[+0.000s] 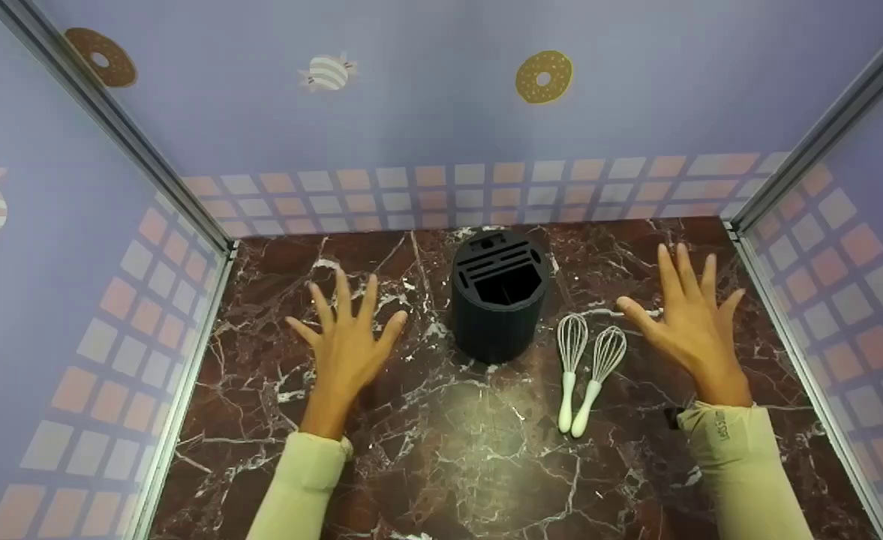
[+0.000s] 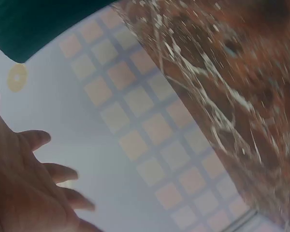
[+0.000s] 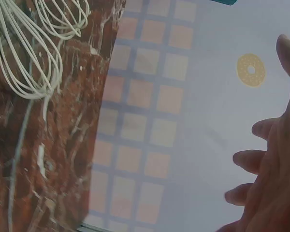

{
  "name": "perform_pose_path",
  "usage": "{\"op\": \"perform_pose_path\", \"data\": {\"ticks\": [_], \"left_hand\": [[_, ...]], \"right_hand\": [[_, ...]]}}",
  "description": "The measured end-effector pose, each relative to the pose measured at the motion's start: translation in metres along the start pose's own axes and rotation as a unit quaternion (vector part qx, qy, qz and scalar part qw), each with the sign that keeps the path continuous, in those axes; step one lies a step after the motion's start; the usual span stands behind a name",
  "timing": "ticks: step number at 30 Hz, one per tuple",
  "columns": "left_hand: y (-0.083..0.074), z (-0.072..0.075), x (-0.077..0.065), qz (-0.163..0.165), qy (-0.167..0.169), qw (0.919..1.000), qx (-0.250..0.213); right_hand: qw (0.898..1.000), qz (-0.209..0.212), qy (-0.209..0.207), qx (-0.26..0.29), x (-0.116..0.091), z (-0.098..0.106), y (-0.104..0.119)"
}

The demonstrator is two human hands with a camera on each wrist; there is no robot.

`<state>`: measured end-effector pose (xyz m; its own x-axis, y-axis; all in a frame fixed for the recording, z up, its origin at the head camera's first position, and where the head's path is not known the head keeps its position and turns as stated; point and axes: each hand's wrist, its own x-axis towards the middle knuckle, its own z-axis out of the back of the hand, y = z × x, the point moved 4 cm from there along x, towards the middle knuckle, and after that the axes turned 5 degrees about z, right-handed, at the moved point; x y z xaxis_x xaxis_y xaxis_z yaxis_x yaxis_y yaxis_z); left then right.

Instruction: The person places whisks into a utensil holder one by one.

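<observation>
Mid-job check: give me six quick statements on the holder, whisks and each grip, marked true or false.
1. Two whisks lie on the marbled surface, right of the dark holder in the head view. True.
2. The dark holder lies on its side. False: it stands upright.
3. Its top has several openings. True.
4. The left grip and right grip are both spread. True.
5. The right grip pinches a whisk. False: it holds nothing.
6. The whisks' wire ends point toward the person. False: their handles do.

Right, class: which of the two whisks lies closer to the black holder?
The left whisk in the head view; the other whisk lies to its right, its wire end slanting away from the black holder.
</observation>
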<state>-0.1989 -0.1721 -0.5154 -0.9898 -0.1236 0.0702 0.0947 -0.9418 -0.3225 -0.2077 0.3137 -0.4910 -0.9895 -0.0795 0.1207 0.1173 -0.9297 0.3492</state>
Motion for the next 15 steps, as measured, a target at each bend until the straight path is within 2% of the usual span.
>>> {"op": "perform_pose_path", "data": {"ticks": [3,6,10,15], "left_hand": [[-0.009,-0.005,-0.005,0.018,0.035,0.9971,-0.065],[-0.018,-0.010,-0.010,0.031,0.052,0.9894,-0.132],[-0.032,-0.016,-0.012,0.026,0.037,0.9760,-0.213],[-0.049,-0.022,-0.011,0.024,0.010,0.9534,-0.301]], "right_hand": [[0.999,-0.009,0.009,0.039,-0.006,-0.007,-0.004],[0.998,-0.025,0.013,0.065,-0.013,-0.016,-0.009],[0.995,-0.054,0.017,0.079,-0.022,-0.030,-0.014],[0.990,-0.088,0.033,0.102,-0.032,-0.048,-0.021]]}}
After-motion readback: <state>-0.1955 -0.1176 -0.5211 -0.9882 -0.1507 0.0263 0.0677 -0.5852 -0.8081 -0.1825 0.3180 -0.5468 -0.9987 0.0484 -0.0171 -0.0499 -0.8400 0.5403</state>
